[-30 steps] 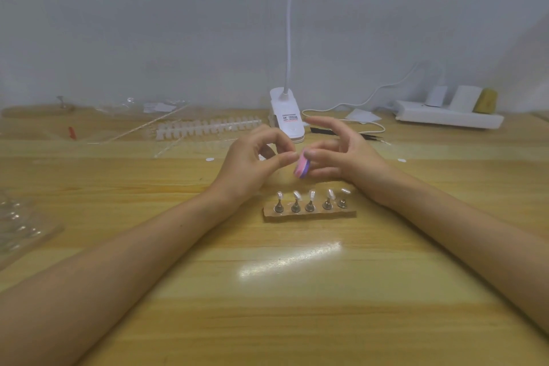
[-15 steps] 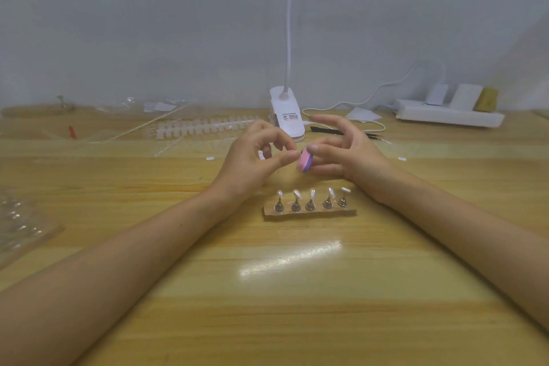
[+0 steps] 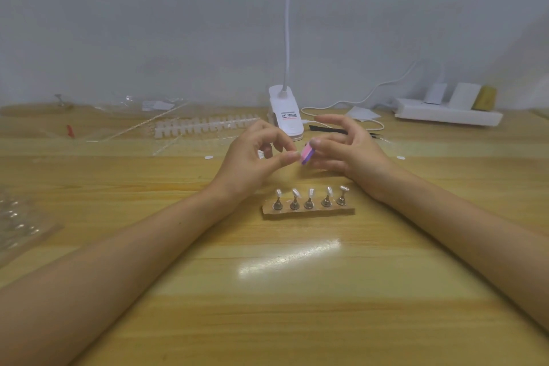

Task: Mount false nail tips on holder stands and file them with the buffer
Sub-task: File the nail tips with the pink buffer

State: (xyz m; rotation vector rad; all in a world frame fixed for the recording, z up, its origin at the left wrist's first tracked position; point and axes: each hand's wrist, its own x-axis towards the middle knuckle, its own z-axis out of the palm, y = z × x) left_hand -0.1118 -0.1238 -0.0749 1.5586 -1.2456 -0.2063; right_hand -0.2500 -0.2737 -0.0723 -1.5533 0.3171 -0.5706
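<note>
Pale wood, the table (image 3: 297, 291) carries everything. Taking the holder base (image 3: 309, 210) as the landmark, a white power strip (image 3: 445, 113) lies far behind it to the right. A white clip lamp (image 3: 285, 111) stands directly behind it, and a white rack (image 3: 205, 125) of spare tips lies behind it to the left.

Both hands hover just behind the base, close together. The left hand (image 3: 252, 163) has its fingers curled, thumb and forefinger drawn near each other right beside the buffer. Whether they pinch a tip cannot be told, as anything there is too small to see. The right hand (image 3: 350, 151) pinches the pink and purple buffer (image 3: 307, 154) between thumb and middle fingers, its forefinger stretched out above.

On the base, five metal stands (image 3: 309, 203) stand in a row, each topped by one of the pale nail tips (image 3: 310, 192).

Mounting looks complete, so filing seems to be the step in hand. The next move likely calls for short, light strokes of the buffer, with the left hand steadying whatever is being filed so it does not slip.
</note>
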